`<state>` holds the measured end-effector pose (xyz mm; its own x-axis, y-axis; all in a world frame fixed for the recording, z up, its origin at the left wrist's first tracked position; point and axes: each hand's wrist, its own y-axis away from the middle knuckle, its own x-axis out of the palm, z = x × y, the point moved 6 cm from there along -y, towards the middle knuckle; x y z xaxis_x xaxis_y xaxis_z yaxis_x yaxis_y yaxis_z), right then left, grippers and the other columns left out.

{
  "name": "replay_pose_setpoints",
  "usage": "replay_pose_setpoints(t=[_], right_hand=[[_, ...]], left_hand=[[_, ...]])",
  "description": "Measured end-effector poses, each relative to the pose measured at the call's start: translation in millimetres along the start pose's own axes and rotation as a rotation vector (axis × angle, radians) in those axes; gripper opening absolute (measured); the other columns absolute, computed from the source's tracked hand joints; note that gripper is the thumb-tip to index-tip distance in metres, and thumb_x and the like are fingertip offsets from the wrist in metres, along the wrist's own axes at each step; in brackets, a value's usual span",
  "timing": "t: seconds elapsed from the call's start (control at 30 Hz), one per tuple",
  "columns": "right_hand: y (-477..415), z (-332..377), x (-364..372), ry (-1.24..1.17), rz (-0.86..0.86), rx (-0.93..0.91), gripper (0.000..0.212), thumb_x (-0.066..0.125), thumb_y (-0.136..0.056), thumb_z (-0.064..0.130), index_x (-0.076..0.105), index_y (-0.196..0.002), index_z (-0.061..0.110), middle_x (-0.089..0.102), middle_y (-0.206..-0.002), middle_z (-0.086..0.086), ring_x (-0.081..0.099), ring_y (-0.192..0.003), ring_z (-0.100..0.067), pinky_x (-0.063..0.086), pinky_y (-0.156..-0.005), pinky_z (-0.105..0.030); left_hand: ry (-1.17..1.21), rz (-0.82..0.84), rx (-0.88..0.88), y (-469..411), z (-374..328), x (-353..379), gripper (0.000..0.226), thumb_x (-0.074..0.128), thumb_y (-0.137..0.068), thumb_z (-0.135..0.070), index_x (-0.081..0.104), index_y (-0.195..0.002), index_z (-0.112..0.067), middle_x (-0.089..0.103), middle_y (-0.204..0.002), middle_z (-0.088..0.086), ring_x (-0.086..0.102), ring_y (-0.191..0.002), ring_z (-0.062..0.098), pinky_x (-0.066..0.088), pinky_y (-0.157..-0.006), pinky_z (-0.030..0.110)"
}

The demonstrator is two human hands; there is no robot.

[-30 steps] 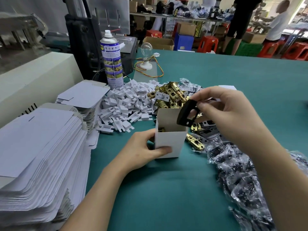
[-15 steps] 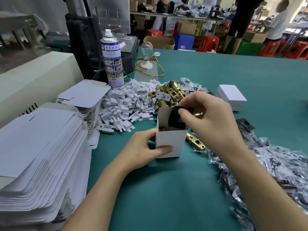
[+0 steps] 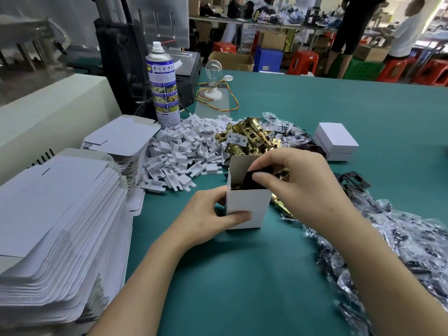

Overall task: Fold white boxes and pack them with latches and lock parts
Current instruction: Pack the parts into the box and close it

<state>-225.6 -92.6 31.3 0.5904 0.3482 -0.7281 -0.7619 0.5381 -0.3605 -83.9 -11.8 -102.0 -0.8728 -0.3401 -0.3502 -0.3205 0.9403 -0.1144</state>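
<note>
- The right hand (image 3: 303,187) has its fingertips (image 3: 264,178) bunched together, pinching a black lock part (image 3: 251,181) in the open mouth of the white box (image 3: 247,209). The part sits partly below the rim.
- The left hand (image 3: 206,221) grips the box low on its left side, with the thumb (image 3: 238,215) laid across the front face and the other fingers curled round the far side.
- Between the two hands the box stands upright on the green table (image 3: 242,275), its top flap raised at the back. Brass glints inside, under the black part.
- Under the right palm a brass latch (image 3: 282,207) lies just beside the box.
- Just beyond the pinching fingertips is a pile of brass latches (image 3: 252,135), and left of it a heap of white plastic pieces (image 3: 186,151).
- Beyond the right knuckles rests a closed white box (image 3: 335,140).
- Right of the right hand lie black plates (image 3: 354,183), then clear bags of dark parts (image 3: 400,246).
- Well left of the left hand rise stacks of flat box blanks (image 3: 55,226).
</note>
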Motion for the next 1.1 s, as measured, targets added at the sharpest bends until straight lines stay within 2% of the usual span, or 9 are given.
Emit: replay_pose_setpoints(t=[0.1, 0.2, 0.3, 0.43, 0.57, 0.67, 0.8, 0.93, 1.1], right_hand=[[1, 3, 3, 0.048, 0.02, -0.013, 0.014, 0.076, -0.091, 0.016, 0.077, -0.094, 0.03, 0.067, -0.084, 0.027, 0.062, -0.086, 0.004, 0.042, -0.074, -0.008], [3, 5, 12, 0.169, 0.078, -0.035, 0.012, 0.072, -0.094, 0.021, 0.078, -0.099, 0.031, 0.056, -0.081, 0.027, 0.053, -0.09, -0.001, 0.046, -0.082, -0.024], [5, 6, 15, 0.212, 0.084, -0.07, 0.016, 0.069, -0.096, 0.02, 0.078, -0.106, 0.029, 0.054, -0.082, 0.027, 0.052, -0.095, -0.004, 0.044, -0.085, -0.027], [9, 7, -12, 0.085, -0.125, -0.101, 0.013, 0.073, -0.094, 0.016, 0.078, -0.102, 0.025, 0.069, -0.092, 0.023, 0.063, -0.094, -0.006, 0.047, -0.084, -0.023], [19, -10, -51, 0.103, -0.286, -0.054, 0.004, 0.072, -0.093, 0.028, 0.075, -0.094, 0.029, 0.07, -0.087, 0.022, 0.065, -0.087, -0.003, 0.049, -0.077, -0.024], [21, -42, -54, 0.303, -0.045, 0.129, 0.003, 0.071, -0.091, 0.038, 0.071, -0.088, 0.037, 0.068, -0.081, 0.024, 0.062, -0.074, 0.006, 0.053, -0.07, -0.028], [36, -77, -25, 0.624, 0.358, 0.279, 0.023, 0.072, -0.091, 0.047, 0.069, -0.111, 0.036, 0.068, -0.109, 0.015, 0.061, -0.1, -0.007, 0.055, -0.088, -0.034], [44, -92, -14, 0.693, 0.374, 0.313, 0.04, 0.073, -0.091, 0.047, 0.063, -0.127, 0.034, 0.06, -0.122, 0.009, 0.056, -0.116, -0.015, 0.052, -0.095, -0.035], [39, -90, -19, 0.728, 0.254, 0.313, 0.019, 0.07, -0.095, 0.025, 0.065, -0.111, 0.036, 0.057, -0.093, 0.016, 0.063, -0.109, -0.018, 0.049, -0.087, -0.037]], left_hand=[[0.004, 0.001, -0.004, 0, 1, -1, 0.032, 0.083, -0.085, -0.039, 0.074, -0.115, -0.039, 0.078, -0.106, -0.014, 0.073, -0.095, 0.011, 0.06, -0.083, 0.032], [-0.008, -0.001, -0.001, 0, 0, -1, 0.027, 0.084, -0.087, -0.034, 0.074, -0.112, -0.038, 0.078, -0.103, -0.014, 0.071, -0.086, 0.006, 0.054, -0.074, 0.022], [-0.001, -0.003, 0.002, 1, 0, -1, 0.027, 0.083, -0.085, -0.038, 0.074, -0.11, -0.039, 0.078, -0.101, -0.016, 0.07, -0.082, 0.003, 0.053, -0.072, 0.019], [-0.001, 0.007, 0.003, 0, 1, 0, 0.033, 0.081, -0.08, -0.048, 0.074, -0.112, -0.04, 0.078, -0.105, -0.016, 0.072, -0.093, 0.01, 0.061, -0.084, 0.038], [0.0, 0.015, 0.004, 1, 1, 0, 0.038, 0.079, -0.077, -0.054, 0.073, -0.113, -0.045, 0.077, -0.107, -0.018, 0.071, -0.094, 0.01, 0.06, -0.084, 0.036], [0.005, 0.017, 0.006, 0, 2, -1, 0.038, 0.081, -0.077, -0.053, 0.074, -0.113, -0.043, 0.077, -0.107, -0.017, 0.07, -0.093, 0.008, 0.06, -0.084, 0.035], [0.02, 0.023, 0.017, 2, -1, -1, 0.036, 0.081, -0.076, -0.053, 0.074, -0.11, -0.043, 0.077, -0.105, -0.017, 0.069, -0.089, 0.005, 0.055, -0.079, 0.026], [0.034, 0.021, 0.016, 2, -2, -1, 0.035, 0.083, -0.077, -0.048, 0.074, -0.111, -0.041, 0.078, -0.106, -0.015, 0.07, -0.095, 0.011, 0.057, -0.082, 0.03], [0.051, 0.014, 0.004, 3, -1, -1, 0.035, 0.084, -0.077, -0.045, 0.076, -0.11, -0.035, 0.078, -0.104, -0.012, 0.068, -0.09, 0.005, 0.05, -0.075, 0.019]])
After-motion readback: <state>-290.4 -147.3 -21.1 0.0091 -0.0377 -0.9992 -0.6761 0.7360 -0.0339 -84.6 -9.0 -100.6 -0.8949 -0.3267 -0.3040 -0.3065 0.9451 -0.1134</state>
